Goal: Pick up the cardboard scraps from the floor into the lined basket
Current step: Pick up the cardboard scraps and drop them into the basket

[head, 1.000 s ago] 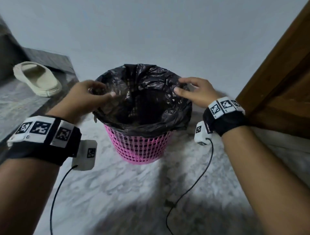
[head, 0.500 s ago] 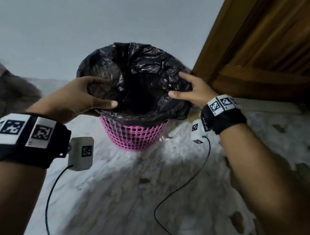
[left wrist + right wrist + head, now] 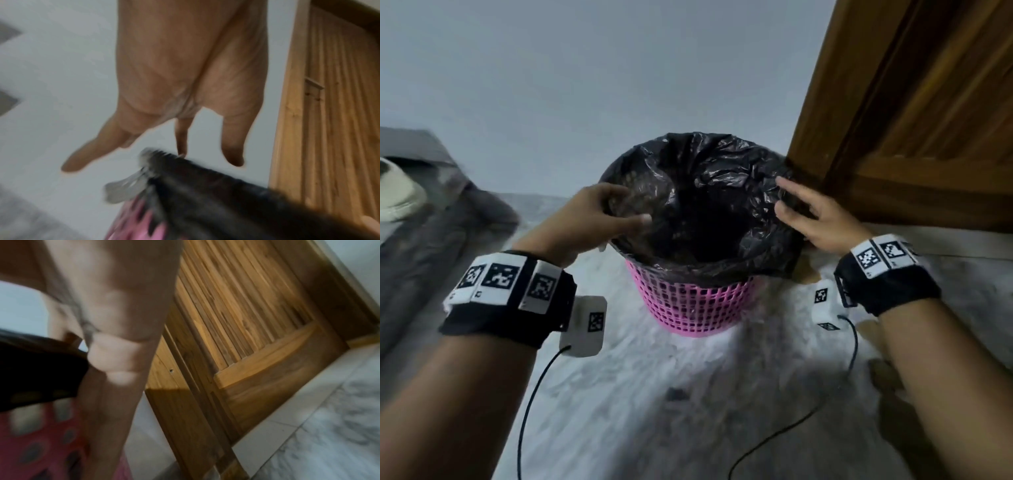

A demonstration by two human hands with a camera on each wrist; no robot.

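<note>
My left hand [image 3: 592, 219] and right hand [image 3: 815, 219], fingers spread and holding nothing, hover at the black liner [image 3: 709, 192] of the pink basket [image 3: 688, 305], with scraps [image 3: 880, 373] seemingly left on the floor [image 3: 640, 411]

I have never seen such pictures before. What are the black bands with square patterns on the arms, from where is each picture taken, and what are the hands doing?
There is no machine here: a person works with two bare hands. The bands on the wrists carry printed markers and small cameras with cables. The large picture comes from a camera on the head, looking down. The two blurry ones come from the wrist cameras, looking along each hand.

On the marble floor stands a pink basket lined with a black bag, beside a wooden door. The left hand and the right hand are at opposite sides of the bag's rim, fingers mostly straight, holding nothing. A pale sandal lies at the far left.
</note>
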